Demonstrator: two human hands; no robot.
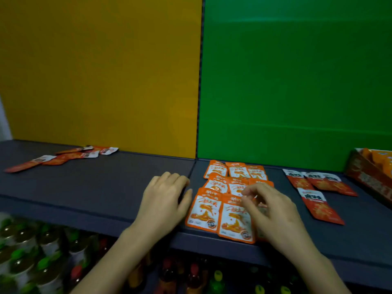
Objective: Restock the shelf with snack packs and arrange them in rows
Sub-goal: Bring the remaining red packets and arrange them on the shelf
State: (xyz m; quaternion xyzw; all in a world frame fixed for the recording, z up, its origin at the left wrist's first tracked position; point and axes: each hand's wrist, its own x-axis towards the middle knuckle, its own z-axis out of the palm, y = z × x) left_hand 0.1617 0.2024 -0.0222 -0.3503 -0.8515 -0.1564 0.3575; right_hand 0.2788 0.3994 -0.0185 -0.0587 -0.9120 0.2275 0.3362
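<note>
On the dark grey shelf (pixel 95 187), in front of the green back panel (pixel 297 81), the orange snack packs (pixel 234 174) lay flat in three rows from back to front, overlapping a little. The left hand (pixel 165 200) rested palm down on the shelf just beside the front-left pack (pixel 203 211). Its fingers were relaxed and held nothing, and its thumb was close to that pack's edge. The right hand (pixel 273 211) hung over the right end of the front row and covered the pack there. Its fingers were curled, but blur hid whether they pinched a pack or only touched it. To the right, apart from the orange rows, lay red packs (pixel 322 183) with white tops, three in a line and one nearer the front. An orange carton (pixel 369 172) stood at the far right. Scattered packs (pixel 63 157) lay far left before the yellow back panel (pixel 95 71). Bottles (pixel 31 251) filled the level below.
</note>
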